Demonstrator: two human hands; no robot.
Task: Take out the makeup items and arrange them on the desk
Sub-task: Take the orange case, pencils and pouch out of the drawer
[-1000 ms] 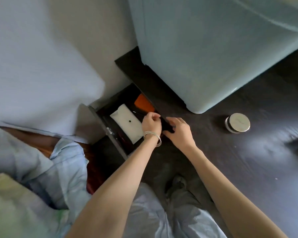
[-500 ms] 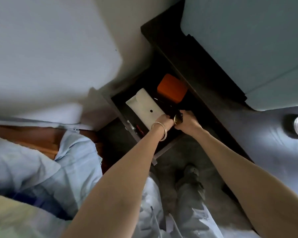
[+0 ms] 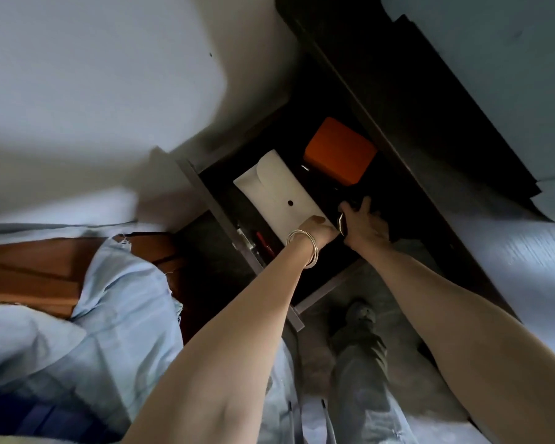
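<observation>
- Filling the left of the view, the pale wall (image 3: 93,91) met a wooden floor (image 3: 29,270), and a dark table (image 3: 510,267) ran along the right with a pale blue case (image 3: 494,75) standing on it.
- The open drawer (image 3: 218,213) hung below the table edge (its inside very dim), and it held the makeup things.
- The white pouch (image 3: 276,193) lay flat in the drawer; it looked soft and light, probably best lifted by its long edges.
- The orange box (image 3: 340,155) sat just beyond it, apparently stiff and easy to take by its sides.
- The right hand (image 3: 364,225) reached into the dark part of the drawer, fingers spread wide, touching something I could not make out.
- The left hand (image 3: 318,230), with bangles (image 3: 305,248) on its wrist, rested at the pouch's near corner; its fingers were hidden, so I cannot tell its hold.
- A small round metal-rimmed item (image 3: 341,223) showed between the two hands, likely slippery.
</observation>
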